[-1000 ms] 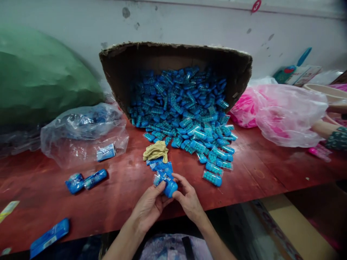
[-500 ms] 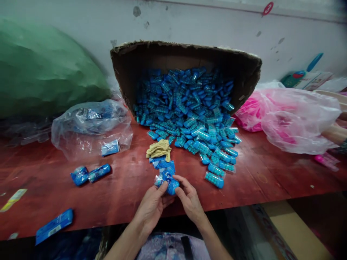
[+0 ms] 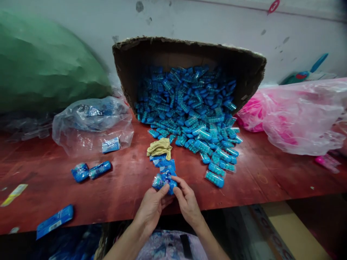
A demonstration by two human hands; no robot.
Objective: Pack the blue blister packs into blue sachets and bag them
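Grasping blue packet [image 3: 166, 181] in left hand [image 3: 152, 205] with thumb on top; touching its right edge with fingertips of right hand [image 3: 189, 205], cannot tell if pinching. Holding it near front edge of red table [image 3: 127, 191], just on near side of blue cards [image 3: 167, 165] and crumpled yellow cloth [image 3: 159, 147]. Beyond: heap of blue bead bottles [image 3: 189, 117] in and before cardboard box [image 3: 123, 68]. At left: two blue packs [image 3: 99, 169], clear bag [image 3: 70, 130]. At right: pink bag [image 3: 298, 122].
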